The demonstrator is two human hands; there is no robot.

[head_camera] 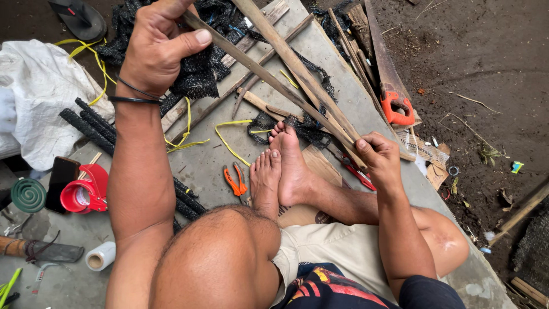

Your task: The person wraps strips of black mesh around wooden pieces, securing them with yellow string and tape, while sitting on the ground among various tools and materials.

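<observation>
Left hand [157,48] clenched round upper end of thin bamboo strip [269,80], thumb pressing on top. Right hand [377,154] grips lower end of same strip beside my foot [291,166]. Best keep strip taut between both fists, wrists steady, clear of black netting [200,74] under left hand.

— What is the person wearing?
— Pale tan shorts and a dark top with red and yellow print. No sleeves on the arms.
— Anything on the left hand [157,48]?
— Two thin black bands at its wrist. Feet are bare.
</observation>
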